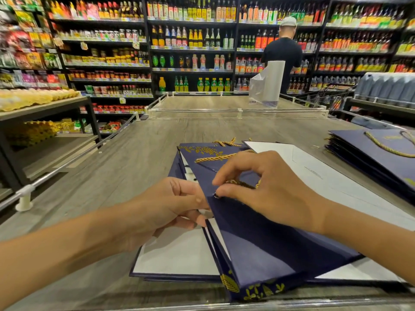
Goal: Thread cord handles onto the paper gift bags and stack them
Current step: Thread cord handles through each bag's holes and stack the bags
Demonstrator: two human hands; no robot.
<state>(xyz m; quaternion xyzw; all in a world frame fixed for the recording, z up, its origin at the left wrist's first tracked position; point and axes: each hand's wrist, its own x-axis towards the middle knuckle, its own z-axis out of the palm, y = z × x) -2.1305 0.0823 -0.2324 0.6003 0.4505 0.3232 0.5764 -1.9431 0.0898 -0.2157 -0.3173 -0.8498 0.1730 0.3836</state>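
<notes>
A flat navy paper gift bag (269,248) with gold leaf print lies on the grey table (139,158) near the front edge. My left hand (170,205) grips the bag's upper left edge beside a punched hole. My right hand (265,187) pinches a gold twisted cord (241,183) at that hole. Another length of gold cord (215,157) lies across the bag's far end. Under the bag lie more flat bags, white insides up (177,254). At the right edge sits a stack of navy bags (381,158) with gold cord handles.
A clear plastic rail (238,111) crosses the table's far side, and a metal rail (67,162) runs along its left. A person in a black shirt (283,55) stands at the bottle shelves behind. A white plastic bag (266,84) stands on the far surface.
</notes>
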